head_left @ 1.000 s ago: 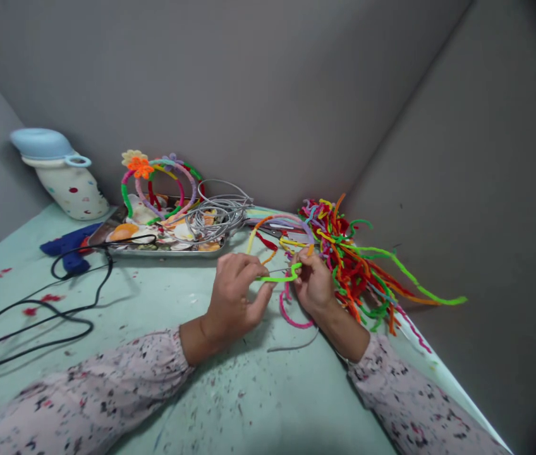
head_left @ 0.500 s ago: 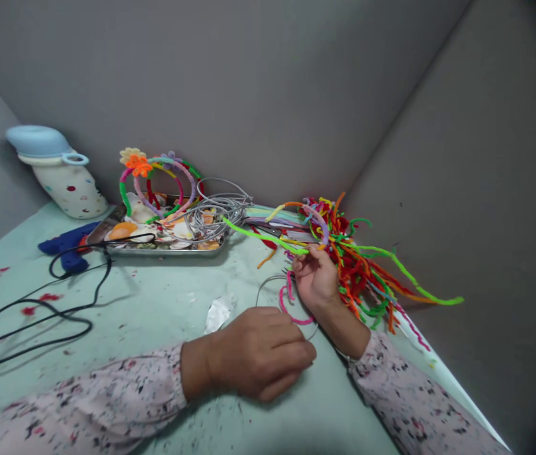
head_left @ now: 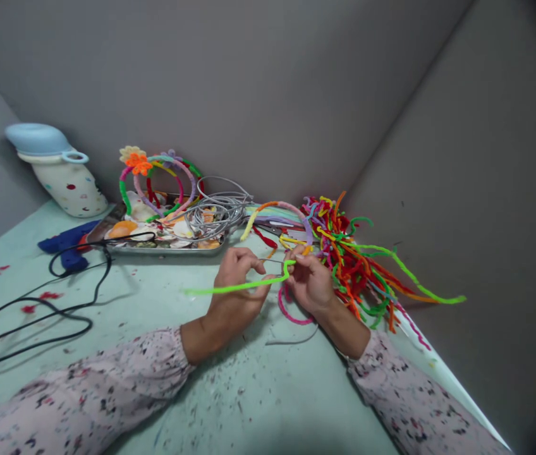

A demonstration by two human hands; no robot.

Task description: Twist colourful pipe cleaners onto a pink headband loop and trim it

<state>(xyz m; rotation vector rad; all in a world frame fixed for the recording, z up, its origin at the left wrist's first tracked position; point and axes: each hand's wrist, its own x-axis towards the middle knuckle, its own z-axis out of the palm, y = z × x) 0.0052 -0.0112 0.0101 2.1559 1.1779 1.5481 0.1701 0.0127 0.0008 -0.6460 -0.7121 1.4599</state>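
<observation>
My right hand (head_left: 313, 284) pinches a wire arch wrapped in yellow, orange, pink and purple fuzzy stem (head_left: 275, 204). A bright green pipe cleaner (head_left: 234, 288) bends at my right fingertips, and its long end runs left across my left hand (head_left: 237, 284). My left thumb and curled forefinger are at this green strand, close to the bend; their exact contact is partly hidden. A thin bare wire shows between the two hands. Below my right hand lies a curved pink pipe cleaner (head_left: 294, 318), with a piece of grey wire (head_left: 291, 342) beside it.
A tangled heap of coloured pipe cleaners (head_left: 358, 272) lies at the right. Finished headbands (head_left: 135, 165) and coiled grey wire (head_left: 215, 212) rest on a metal tray (head_left: 168, 251). Left of it are a blue glue gun (head_left: 71, 243), its black cord (head_left: 90, 325) and a bottle (head_left: 66, 183).
My left hand has moved up and forward to the green pipe cleaner. The strand now bends near my right fingers, its free end lower. The wrapped arch has turned leftward.
</observation>
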